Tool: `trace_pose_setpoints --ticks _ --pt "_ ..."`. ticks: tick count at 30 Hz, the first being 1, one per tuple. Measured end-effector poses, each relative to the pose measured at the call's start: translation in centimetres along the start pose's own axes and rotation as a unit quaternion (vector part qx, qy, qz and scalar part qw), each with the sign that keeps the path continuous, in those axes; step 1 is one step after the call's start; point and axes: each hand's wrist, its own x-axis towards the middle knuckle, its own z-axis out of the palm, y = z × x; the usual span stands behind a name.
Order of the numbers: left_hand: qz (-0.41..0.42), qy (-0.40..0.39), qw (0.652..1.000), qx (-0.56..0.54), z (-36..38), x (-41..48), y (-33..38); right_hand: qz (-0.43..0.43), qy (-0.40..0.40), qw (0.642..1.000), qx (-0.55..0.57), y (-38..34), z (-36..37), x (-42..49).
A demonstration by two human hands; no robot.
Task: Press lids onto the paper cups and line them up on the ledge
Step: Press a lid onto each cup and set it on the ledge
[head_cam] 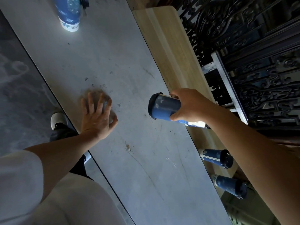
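My right hand [190,104] grips a blue paper cup [164,106] with a black lid on it, held above the seam between the grey table [123,65] and the wooden ledge [170,46]. My left hand [97,116] hovers over the grey table with its fingers spread and holds nothing. Two more lidded blue cups [215,157] [230,185] stand on the ledge at the lower right, partly behind my right arm. Another blue and white cup [69,13] stands on the table at the top left; its top is out of view.
A dark ornate metal railing [251,54] runs along the far side of the ledge. The table's near edge drops to a dark floor [19,78], where a shoe [59,120] shows. A dark object [85,3] lies by the far cup.
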Motion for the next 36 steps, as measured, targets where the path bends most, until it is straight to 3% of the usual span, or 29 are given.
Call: trace_pose_setpoints --ticks 2,5,8,11,15,18,23,28,31,36 --pt "0.006 -0.01 1.0 0.002 -0.3 -0.3 0.0 0.035 0.004 0.991 0.127 0.8 0.2 0.1" --pt "0.009 -0.021 1.0 0.002 -0.7 -0.2 0.2 0.094 0.02 0.969 0.227 2.1 1.4 0.8" --pt "0.102 -0.01 0.995 -0.015 -0.6 0.9 1.3 0.139 0.024 0.932 0.333 3.6 3.0 2.5" --pt "0.154 -0.036 0.987 0.005 -1.4 3.6 3.6 0.167 0.094 0.842 0.504 4.8 3.6 5.8" --pt "0.164 -0.06 0.984 0.031 -2.8 8.3 6.7 0.182 0.206 0.73 0.626 6.5 3.3 10.8" --pt "0.189 -0.075 0.978 0.043 -3.0 11.7 8.2 0.211 0.271 0.686 0.641 8.1 3.2 14.1" --pt "0.265 -0.079 0.96 0.054 -1.8 15.9 9.4 0.28 0.36 0.663 0.594 10.5 4.2 18.9" --pt "0.314 -0.065 0.946 0.054 -0.5 17.8 8.9 0.314 0.361 0.641 0.6 11.3 7.5 21.4" --pt "0.313 -0.06 0.945 0.07 -0.4 17.8 8.9 0.335 0.36 0.611 0.62 10.5 9.3 21.7" --pt "0.311 -0.072 0.942 0.101 -0.8 17.9 9.0 0.338 0.364 0.592 0.635 8.8 10.8 21.5"
